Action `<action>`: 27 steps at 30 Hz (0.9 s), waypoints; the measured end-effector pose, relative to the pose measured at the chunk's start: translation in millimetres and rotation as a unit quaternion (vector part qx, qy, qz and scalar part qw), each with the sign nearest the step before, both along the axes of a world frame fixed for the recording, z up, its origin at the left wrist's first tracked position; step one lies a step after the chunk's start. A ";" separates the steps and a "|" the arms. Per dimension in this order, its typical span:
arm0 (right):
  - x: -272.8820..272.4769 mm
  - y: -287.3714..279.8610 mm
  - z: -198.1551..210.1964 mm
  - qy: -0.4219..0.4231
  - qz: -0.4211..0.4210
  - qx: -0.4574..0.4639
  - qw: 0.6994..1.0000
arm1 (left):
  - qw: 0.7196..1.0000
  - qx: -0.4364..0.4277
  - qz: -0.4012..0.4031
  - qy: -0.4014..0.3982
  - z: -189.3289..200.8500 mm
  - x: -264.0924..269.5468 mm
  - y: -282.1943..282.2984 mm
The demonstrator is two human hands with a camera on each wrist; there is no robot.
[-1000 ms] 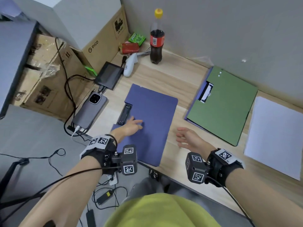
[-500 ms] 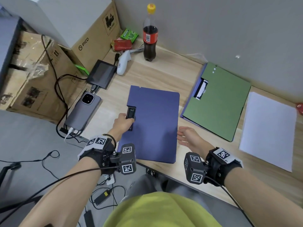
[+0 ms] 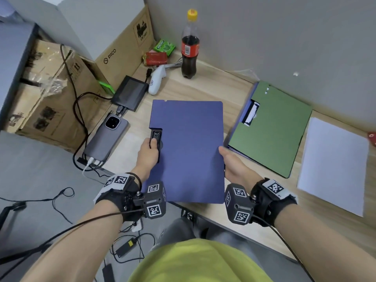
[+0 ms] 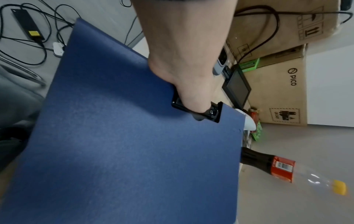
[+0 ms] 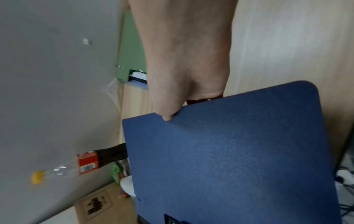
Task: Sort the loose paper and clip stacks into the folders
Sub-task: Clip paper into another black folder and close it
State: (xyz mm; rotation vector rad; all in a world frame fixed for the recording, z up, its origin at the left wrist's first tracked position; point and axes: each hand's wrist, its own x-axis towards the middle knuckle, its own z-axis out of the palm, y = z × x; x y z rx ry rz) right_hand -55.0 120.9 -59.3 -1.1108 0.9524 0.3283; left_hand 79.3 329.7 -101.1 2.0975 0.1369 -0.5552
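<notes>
Blue folder: we see the blue folder (image 3: 189, 151) closed, at the centre of the head view, held at both long edges, its near end reaching past the worktop (image 3: 213, 86) edge.
Left hand: our left hand (image 3: 148, 152) grips the folder's left edge at the black clip (image 3: 156, 135) in the cover's notch, thumb lying on the clip; in the left wrist view the fingers (image 4: 193, 104) curl over it.
Right hand: our right hand (image 3: 234, 166) holds the right edge, thumb on the cover; we cannot see the fingers beneath it.
Green folder: the green folder (image 3: 272, 129) lies closed at centre right of the head view, just beside the blue one, a white slip showing in its clip notch.
Loose paper: a white paper stack (image 3: 333, 163) lies at the right edge of the head view, next to the green folder.
Upper frame: a cola bottle (image 3: 190, 45) stands upright near the wall; a white controller (image 3: 157, 80) lies left of it.
Left of the frame: a phone (image 3: 106, 137) and a small black screen (image 3: 130, 93) lie cabled together by cardboard boxes (image 3: 122, 49).
</notes>
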 end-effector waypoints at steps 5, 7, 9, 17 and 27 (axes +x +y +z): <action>-5.3 -15.4 30.5 -0.029 0.045 -0.107 0.993 | 0.999 0.007 -0.012 -0.046 21.9 15.4 -20.1; -15.8 -22.9 36.8 -0.048 0.014 -0.097 0.994 | 0.999 -0.017 -0.016 -0.040 26.7 17.4 -33.3; -31.6 -31.8 43.0 -0.067 -0.033 -0.028 0.997 | 0.998 -0.051 -0.028 -0.023 28.9 15.4 -49.4; -102.8 -64.7 79.3 -0.157 -0.175 -0.007 0.972 | 0.979 -0.103 -0.168 0.061 49.7 -28.3 -145.9; -138.3 -91.4 111.9 -0.188 -0.270 -0.147 0.933 | 0.888 -0.107 -0.433 0.109 113.6 -107.9 -231.8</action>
